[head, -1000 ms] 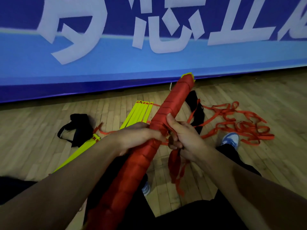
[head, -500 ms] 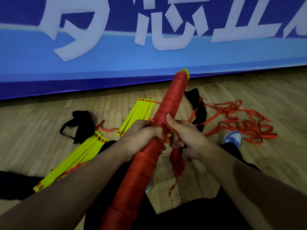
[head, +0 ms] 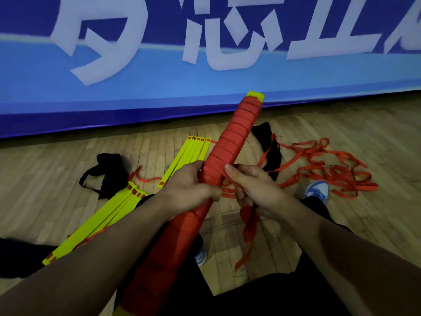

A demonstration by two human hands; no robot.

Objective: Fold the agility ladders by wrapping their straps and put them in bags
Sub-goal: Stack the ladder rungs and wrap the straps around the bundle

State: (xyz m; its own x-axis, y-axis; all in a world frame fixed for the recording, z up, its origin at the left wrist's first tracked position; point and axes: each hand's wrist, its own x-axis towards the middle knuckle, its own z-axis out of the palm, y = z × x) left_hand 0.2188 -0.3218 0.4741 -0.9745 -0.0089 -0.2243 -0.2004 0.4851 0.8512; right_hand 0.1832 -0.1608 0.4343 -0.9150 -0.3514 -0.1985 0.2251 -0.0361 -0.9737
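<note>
Wrapped ladder held in both hands
Left hand (head: 191, 188) grips the ladder bundle (head: 230, 147); right hand (head: 255, 190) pinches the loose strap (head: 248, 226).

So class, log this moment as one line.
wrapped ladder bundle gripped by left hand | right hand pinching loose strap end | black bags on floor, unused

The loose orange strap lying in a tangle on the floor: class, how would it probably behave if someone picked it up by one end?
The loose orange strap lies in limp loops on the wooden floor, so it would likely droop and trail. Being thin and flat, it is probably light. Its crossed loops may snag into knots.
</note>
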